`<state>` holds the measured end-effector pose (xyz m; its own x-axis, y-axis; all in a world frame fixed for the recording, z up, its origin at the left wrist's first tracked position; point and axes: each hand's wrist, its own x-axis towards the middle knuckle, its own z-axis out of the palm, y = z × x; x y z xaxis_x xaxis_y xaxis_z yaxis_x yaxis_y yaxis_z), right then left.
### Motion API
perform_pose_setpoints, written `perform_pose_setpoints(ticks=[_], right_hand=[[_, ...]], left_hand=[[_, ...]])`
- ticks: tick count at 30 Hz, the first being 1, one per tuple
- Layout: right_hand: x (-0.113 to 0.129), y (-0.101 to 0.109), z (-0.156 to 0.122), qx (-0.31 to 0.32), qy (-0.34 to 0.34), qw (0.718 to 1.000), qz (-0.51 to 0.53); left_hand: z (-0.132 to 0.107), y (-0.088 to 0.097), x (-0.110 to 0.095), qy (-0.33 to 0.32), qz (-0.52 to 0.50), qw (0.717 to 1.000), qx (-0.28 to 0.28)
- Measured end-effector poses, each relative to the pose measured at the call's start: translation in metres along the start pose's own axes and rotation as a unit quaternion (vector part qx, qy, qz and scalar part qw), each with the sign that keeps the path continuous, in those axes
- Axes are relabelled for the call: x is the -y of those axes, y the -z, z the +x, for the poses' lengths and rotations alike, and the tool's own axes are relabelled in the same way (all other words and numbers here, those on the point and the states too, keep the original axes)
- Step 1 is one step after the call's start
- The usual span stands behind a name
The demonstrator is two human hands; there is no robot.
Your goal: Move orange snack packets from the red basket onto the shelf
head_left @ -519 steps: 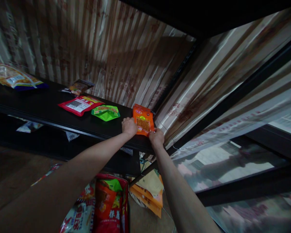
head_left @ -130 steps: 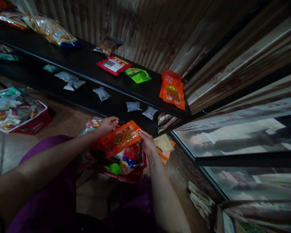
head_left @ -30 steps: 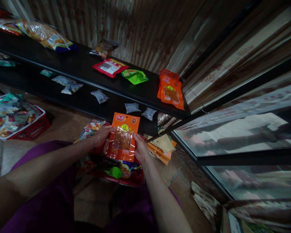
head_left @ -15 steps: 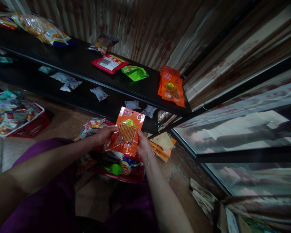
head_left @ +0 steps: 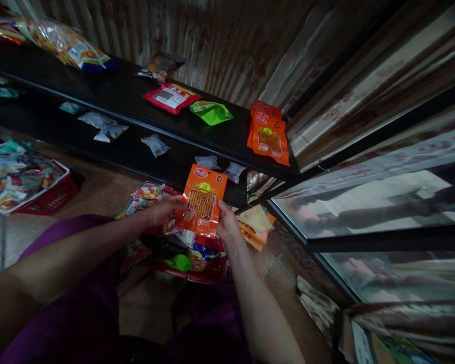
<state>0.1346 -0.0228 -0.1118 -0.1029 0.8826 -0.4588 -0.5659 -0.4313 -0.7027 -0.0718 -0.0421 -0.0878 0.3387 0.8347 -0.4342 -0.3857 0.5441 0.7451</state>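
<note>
An orange snack packet (head_left: 201, 202) with a clear window showing brown sticks is held up between my two hands. My left hand (head_left: 169, 210) pinches its left edge, and my right hand (head_left: 227, 222) grips the right edge. Below the packet stands a red basket (head_left: 208, 278) holding several snack bags, among them a green packet (head_left: 182, 262). Similar orange packets (head_left: 269, 139) lie overlapped at the right end of the upper black shelf (head_left: 125, 101). Left of them on that shelf are a green pouch (head_left: 212, 113) and a red packet (head_left: 172, 98).
Small silvery packets (head_left: 155, 145) lie along the lower shelf. A second red basket (head_left: 53, 194), full of bags, sits on the floor at left. Orange and tan papers (head_left: 256, 225) lie on the tiles at right, near a glass-panelled frame (head_left: 364, 207). A large snack bag (head_left: 66, 45) lies at upper left.
The orange packet has tilted in my hands, so the glare on its front is gone and its print shows more clearly. Both hands keep their hold; the shelf goods have not moved.
</note>
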Motion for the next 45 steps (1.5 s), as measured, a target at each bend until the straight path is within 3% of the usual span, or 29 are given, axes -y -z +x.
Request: perform_pose_setpoints(ticks=[3,8,15,21,38,45], right_hand=[[0.002,-0.003,-0.003,-0.001,0.016,1.000,-0.006],[0.007,-0.012,-0.015,0.062,0.038,0.997,-0.036],[0.002,-0.016,-0.033,0.095,0.009,0.992,-0.088],[-0.006,-0.016,-0.036,0.081,-0.006,0.992,-0.097],[-0.004,-0.012,-0.029,0.017,-0.006,0.996,-0.088],[-0.003,-0.011,-0.028,0.031,0.006,0.994,-0.102]], left_hand=[[-0.005,-0.002,-0.001,0.011,0.021,0.999,0.043],[-0.003,0.000,0.002,-0.028,0.018,0.997,0.073],[0.002,0.007,-0.005,-0.053,-0.013,0.998,0.016],[-0.001,0.006,-0.009,-0.046,-0.015,0.999,-0.022],[-0.002,0.003,-0.008,-0.042,-0.026,0.999,-0.005],[-0.003,0.007,-0.010,-0.035,-0.022,0.999,-0.003]])
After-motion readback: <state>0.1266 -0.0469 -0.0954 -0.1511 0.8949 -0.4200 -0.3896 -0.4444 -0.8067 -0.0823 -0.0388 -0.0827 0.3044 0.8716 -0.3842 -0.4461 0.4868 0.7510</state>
